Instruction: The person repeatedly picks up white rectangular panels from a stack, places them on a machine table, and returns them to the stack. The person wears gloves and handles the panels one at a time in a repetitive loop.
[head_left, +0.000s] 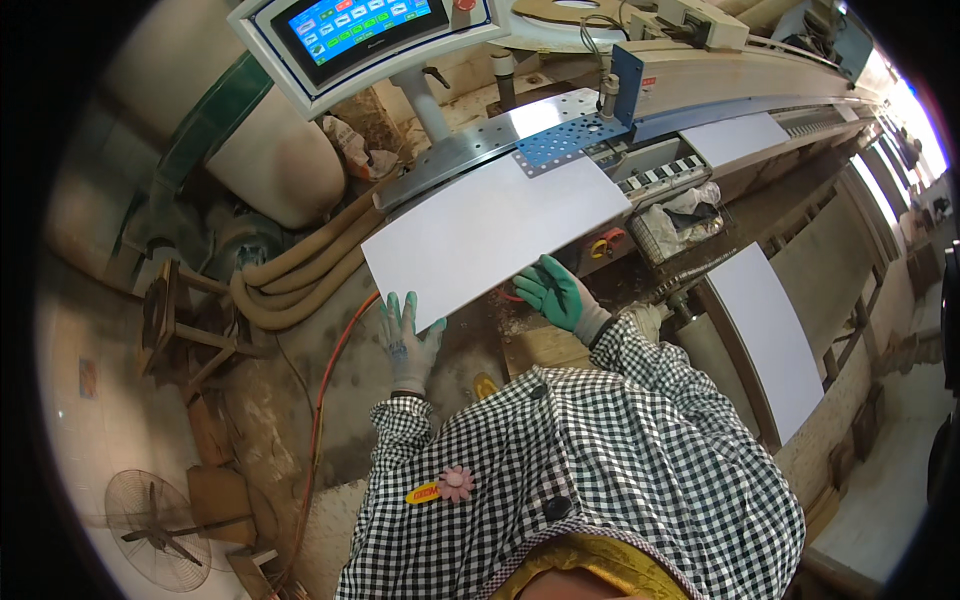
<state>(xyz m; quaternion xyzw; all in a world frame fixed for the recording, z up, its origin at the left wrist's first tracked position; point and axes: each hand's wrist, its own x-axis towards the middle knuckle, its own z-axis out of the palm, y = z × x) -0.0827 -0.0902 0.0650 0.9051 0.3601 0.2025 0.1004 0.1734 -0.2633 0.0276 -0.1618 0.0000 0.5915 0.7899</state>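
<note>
A white rectangular panel lies tilted across the view, its far right end reaching the infeed of an edge-banding machine. My left hand, in a grey glove with a green coating, rests spread at the panel's near left corner, fingertips on its surface. At the near long edge is my right hand, similarly gloved, with its green palm showing and its fingertips by the edge. Its fingers do not close on anything I can see. A perforated blue plate overlaps the panel's far edge beside a metal support table.
A touchscreen control panel stands beyond. On the right are a wire basket with plastic waste, red-and-yellow-handled scissors and another white panel on a roller conveyor. Ribbed hoses, a red hose and a fan lie left.
</note>
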